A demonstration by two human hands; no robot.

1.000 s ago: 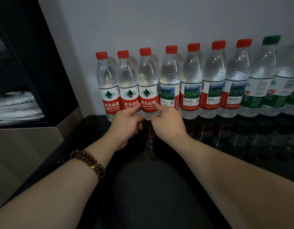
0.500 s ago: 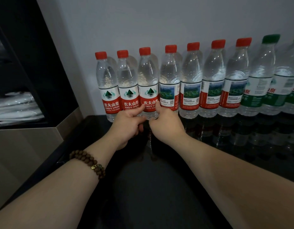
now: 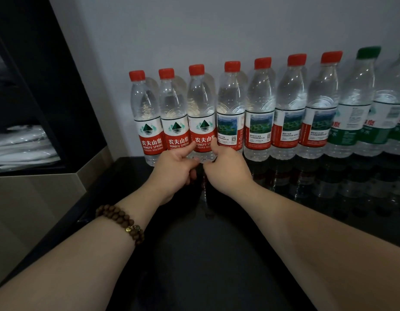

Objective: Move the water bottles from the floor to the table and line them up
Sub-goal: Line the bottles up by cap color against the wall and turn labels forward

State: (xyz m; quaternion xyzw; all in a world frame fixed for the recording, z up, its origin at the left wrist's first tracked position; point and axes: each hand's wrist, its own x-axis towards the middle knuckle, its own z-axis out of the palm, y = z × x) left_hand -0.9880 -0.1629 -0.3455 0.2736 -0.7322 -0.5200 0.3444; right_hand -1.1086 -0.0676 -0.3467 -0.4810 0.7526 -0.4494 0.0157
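Several clear water bottles stand upright in a row against the wall at the back of a glossy black table [image 3: 217, 254]. Most have red caps; two at the right have green caps [image 3: 368, 52]. My left hand [image 3: 174, 169] and my right hand [image 3: 226, 169] both pinch the base of the third bottle from the left [image 3: 201, 113], thumbs on either side of its red label. That bottle stands on the table, touching its neighbours. The bottle on its left [image 3: 173, 117] and the one on its right [image 3: 230, 113] are untouched by my hands.
A grey wall rises right behind the bottles. At the left stands a dark cabinet [image 3: 37, 75] with white folded items [image 3: 21, 147] on a shelf, and a beige panel [image 3: 37, 198] below it. The table's left edge runs diagonally toward me.
The third bottle's label has turned, its logo now facing more to the front. My thumbs have closed in tighter on its lower part. The other bottles stayed put.
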